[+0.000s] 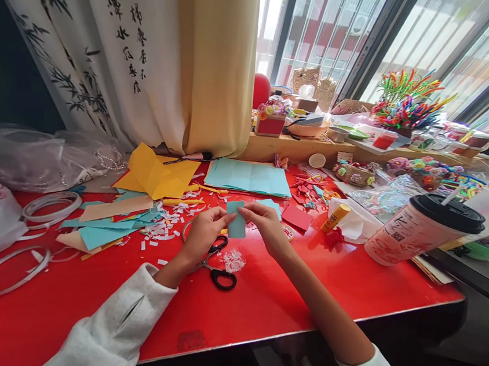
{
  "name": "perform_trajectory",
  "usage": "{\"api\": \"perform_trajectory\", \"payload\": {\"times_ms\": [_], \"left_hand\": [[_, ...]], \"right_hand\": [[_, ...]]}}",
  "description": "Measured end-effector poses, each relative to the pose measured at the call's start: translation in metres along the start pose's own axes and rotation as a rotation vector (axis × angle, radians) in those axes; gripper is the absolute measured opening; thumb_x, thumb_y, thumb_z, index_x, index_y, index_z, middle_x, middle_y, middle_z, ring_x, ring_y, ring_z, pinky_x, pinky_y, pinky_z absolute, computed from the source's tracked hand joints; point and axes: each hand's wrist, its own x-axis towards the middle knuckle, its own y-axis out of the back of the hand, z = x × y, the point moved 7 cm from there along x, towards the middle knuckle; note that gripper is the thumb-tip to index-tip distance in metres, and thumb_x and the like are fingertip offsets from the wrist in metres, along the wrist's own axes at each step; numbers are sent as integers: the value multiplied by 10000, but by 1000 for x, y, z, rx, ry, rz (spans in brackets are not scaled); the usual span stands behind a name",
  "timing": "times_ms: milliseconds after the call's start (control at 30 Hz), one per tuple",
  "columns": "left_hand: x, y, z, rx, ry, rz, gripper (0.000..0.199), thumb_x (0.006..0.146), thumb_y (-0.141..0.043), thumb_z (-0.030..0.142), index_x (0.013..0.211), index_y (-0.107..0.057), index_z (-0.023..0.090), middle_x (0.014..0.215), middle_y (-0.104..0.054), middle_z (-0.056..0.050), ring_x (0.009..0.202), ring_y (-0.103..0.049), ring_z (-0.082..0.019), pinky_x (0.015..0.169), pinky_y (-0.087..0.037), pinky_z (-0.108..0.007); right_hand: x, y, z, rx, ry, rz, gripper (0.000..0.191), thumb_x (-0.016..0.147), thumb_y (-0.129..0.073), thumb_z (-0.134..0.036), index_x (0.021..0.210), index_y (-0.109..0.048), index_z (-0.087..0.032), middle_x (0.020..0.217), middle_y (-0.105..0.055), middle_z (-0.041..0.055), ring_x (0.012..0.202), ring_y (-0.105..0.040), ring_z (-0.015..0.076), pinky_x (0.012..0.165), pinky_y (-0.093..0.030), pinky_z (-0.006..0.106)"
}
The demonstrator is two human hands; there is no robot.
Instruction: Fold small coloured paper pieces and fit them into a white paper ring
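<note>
Between my two hands is a small light blue piece of paper point(236, 227), held up above the red table point(284, 303). My left hand point(206, 229) pinches its left edge, and my right hand point(267, 225) pinches it near the upper right corner. Below the paper lies a pair of scissors point(222, 279) with black handles, its blades partly hidden by my left hand. A little heap of white paper shreds point(233, 260) sits beside the scissors. Behind my right hand are a red paper square point(297, 216) and more light blue paper point(270, 206).
Blue and tan paper offcuts point(111, 224) with white scraps spread at left, near rolls of white tape point(52, 207). Folded yellow paper point(158, 174) and blue sheets point(248, 176) lie behind. At right stand a yellow glue stick point(336, 217) and a lidded drink cup point(418, 230).
</note>
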Motion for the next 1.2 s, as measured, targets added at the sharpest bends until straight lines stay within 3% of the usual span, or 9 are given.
{"api": "perform_trajectory", "payload": {"times_ms": [167,367,600,833,1067,1200], "left_hand": [[1,-6,-2,49,8,-75,337,711,-587,486,712,-596,150,678,-579,-8,630,-512,-125,602,-405,-236],[-1,0,-2,139,2,-7,356,720,-569,496,622,-541,155,604,-509,11,567,-439,-104,534,-355,-220],[0,-8,-1,74,18,-93,376,703,-573,527,696,-580,151,656,-538,-4,599,-461,-115,553,-360,-222],[-2,-3,-2,156,39,-22,403,701,-575,532,580,-461,165,543,-422,43,501,-348,-81,479,-274,-211],[-1,-8,0,77,48,-82,380,676,-598,534,687,-564,155,640,-537,3,601,-479,-115,557,-376,-224],[-2,-9,4,36,52,-70,381,628,-647,523,617,-562,152,589,-512,18,550,-462,-101,516,-393,-223]], "right_hand": [[1,2,6,63,-32,8,244,699,-625,-384,647,-613,-146,579,-481,-20,509,-387,74,492,-304,234],[1,4,7,-7,-48,25,280,705,-613,-426,669,-593,-149,550,-430,-33,452,-328,55,423,-238,225],[2,7,7,18,-7,40,299,703,-602,-449,725,-613,-151,616,-486,-11,480,-395,67,436,-328,222],[2,6,6,-31,-21,21,294,715,-593,-436,732,-615,-143,623,-490,-9,495,-399,66,430,-326,213],[2,9,5,-24,3,61,278,712,-595,-424,737,-622,-148,641,-521,-3,506,-416,71,447,-366,219],[2,9,6,-23,-1,67,262,709,-599,-404,779,-633,-153,720,-579,19,542,-448,81,452,-379,217]]}}
